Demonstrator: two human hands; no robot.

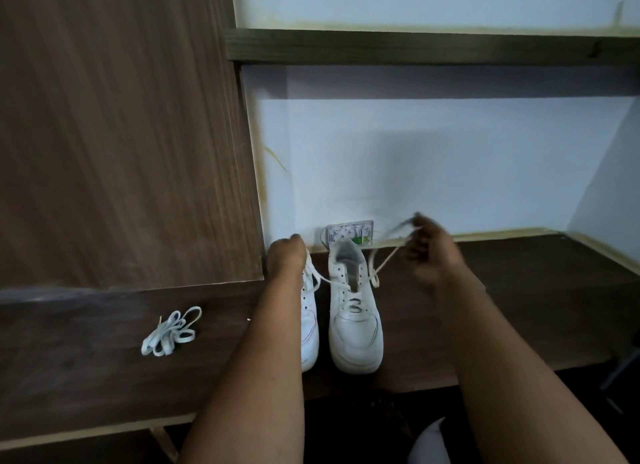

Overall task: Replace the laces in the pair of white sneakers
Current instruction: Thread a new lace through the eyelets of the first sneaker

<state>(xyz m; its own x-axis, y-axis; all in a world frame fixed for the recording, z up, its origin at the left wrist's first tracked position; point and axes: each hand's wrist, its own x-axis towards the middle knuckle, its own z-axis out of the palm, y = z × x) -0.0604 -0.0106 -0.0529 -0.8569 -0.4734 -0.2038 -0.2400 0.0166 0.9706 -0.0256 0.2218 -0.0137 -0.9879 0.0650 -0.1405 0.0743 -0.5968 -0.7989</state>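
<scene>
Two white sneakers stand side by side on the dark wooden desk (pixel 519 308), toes toward me. The right sneaker (pixel 355 328) has a lace (pixel 384 263) threaded through its lower eyelets, and both ends are drawn out sideways. My right hand (pixel 429 252), blurred, pinches the right end above and to the right of the shoe. My left hand (pixel 285 259) holds the left end near the heel of the left sneaker (pixel 309 328), which my left forearm partly hides. A bundle of loose white laces (pixel 171 332) lies on the desk to the left.
A tall wooden panel (pixel 121 134) rises at the left. A shelf (pixel 433 46) runs across the white wall above. A small printed box (pixel 349 234) leans against the wall behind the sneakers. The desk's front edge is close to my elbows.
</scene>
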